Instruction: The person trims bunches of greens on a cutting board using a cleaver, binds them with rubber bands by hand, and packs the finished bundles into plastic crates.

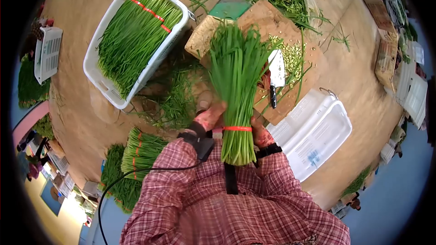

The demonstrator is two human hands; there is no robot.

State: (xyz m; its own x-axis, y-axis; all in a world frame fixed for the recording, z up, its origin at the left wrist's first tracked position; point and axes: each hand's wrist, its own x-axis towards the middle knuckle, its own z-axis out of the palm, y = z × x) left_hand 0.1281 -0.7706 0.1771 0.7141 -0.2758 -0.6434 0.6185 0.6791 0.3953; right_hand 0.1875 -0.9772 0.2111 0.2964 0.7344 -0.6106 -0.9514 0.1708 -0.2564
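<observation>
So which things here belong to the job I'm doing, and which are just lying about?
Likely part of the job:
- green bundle between your left hand and right hand
- red band around it
- knife on the wooden board
- filled white basket, upper left

Probably just lying about:
- loose green scraps on the floor
- white crate, far left
</observation>
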